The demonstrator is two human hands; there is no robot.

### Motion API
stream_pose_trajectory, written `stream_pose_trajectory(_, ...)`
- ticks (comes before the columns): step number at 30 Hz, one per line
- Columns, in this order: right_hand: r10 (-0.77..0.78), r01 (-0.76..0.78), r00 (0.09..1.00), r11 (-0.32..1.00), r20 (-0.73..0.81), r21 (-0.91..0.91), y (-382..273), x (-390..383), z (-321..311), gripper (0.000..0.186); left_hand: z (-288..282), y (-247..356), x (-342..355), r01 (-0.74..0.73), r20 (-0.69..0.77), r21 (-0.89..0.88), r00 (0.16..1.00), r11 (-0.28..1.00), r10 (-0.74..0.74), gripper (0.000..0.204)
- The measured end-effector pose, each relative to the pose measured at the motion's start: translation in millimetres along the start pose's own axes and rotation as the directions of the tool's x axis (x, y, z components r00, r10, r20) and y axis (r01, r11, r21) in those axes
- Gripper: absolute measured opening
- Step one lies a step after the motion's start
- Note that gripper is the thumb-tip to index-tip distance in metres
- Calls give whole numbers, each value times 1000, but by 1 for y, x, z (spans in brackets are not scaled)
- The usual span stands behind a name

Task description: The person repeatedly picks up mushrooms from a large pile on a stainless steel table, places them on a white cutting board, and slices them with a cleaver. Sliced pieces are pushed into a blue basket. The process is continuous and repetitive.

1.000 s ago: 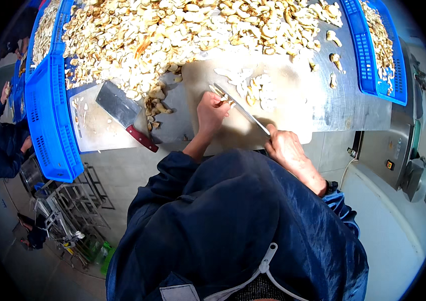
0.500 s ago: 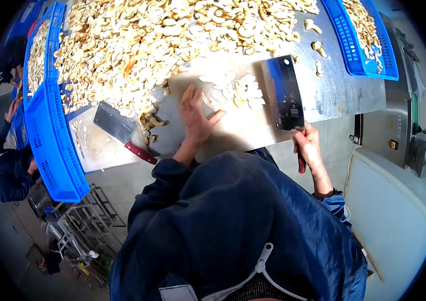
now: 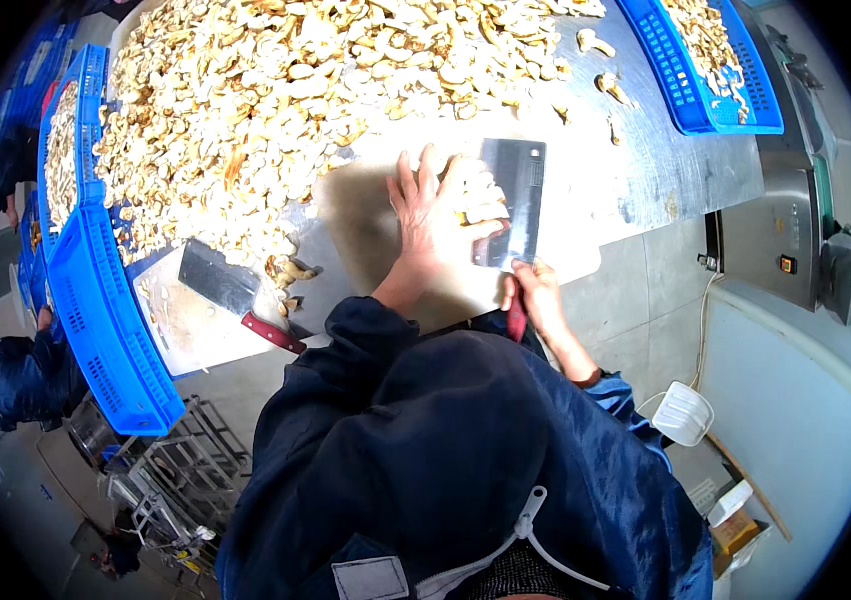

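Observation:
My right hand (image 3: 539, 300) is closed around the red handle of a cleaver (image 3: 515, 195). Its broad blade lies nearly flat over the pale cutting board (image 3: 570, 225), close against a small heap of chopped whitish pieces (image 3: 483, 200). My left hand (image 3: 429, 225) is on the heap's other side, fingers spread and palm down, touching the pieces or just above them. Beyond the board spreads a large pile of cream and brown pieces, which look like mushrooms (image 3: 325, 70). A second cleaver (image 3: 220, 280) with a red handle rests on another board (image 3: 185, 325) at the left.
Blue plastic crates stand along the left (image 3: 110, 320) and at the far right (image 3: 680, 90), the right one holding pale pieces. A few loose pieces (image 3: 613, 88) lie on the metal table (image 3: 685, 185). Another person (image 3: 25, 370) is at the far left, near a metal rack (image 3: 180, 465).
The cleaver has moved left, from the board's right side to beside the chopped pieces. My left hand has shifted right, onto or over them. The view has also shifted slightly.

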State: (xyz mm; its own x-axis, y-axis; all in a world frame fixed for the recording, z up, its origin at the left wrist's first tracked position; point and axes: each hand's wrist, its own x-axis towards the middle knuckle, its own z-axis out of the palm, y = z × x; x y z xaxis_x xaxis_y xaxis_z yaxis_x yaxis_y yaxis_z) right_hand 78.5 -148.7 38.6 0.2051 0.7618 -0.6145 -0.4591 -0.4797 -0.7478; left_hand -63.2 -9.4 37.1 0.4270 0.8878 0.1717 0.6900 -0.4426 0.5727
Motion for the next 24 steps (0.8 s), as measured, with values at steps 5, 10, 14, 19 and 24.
stream_pose_trajectory(5,74,-53,987,988,141,-145,10,10,26,21,14,-12,-5,-10,-108,-39,994,999,6,81)
stream_pose_trajectory(10,78,-28,972,975,220,-222,2,7,39,18,19,-17,-8,-56,-363,-278,931,959,-51,47)
stream_pose_trajectory(14,130,-88,976,970,176,-229,-10,2,41,17,6,-1,-11,6,-412,-283,902,959,-127,44)
stream_pose_trajectory(19,132,-9,938,933,321,-359,-45,-1,58,18,-11,-7,-10,20,-488,-345,850,938,-198,48)
stream_pose_trajectory(24,70,107,893,926,444,-361,-75,2,114,17,-86,-20,7,55,-561,-249,806,967,-190,49)
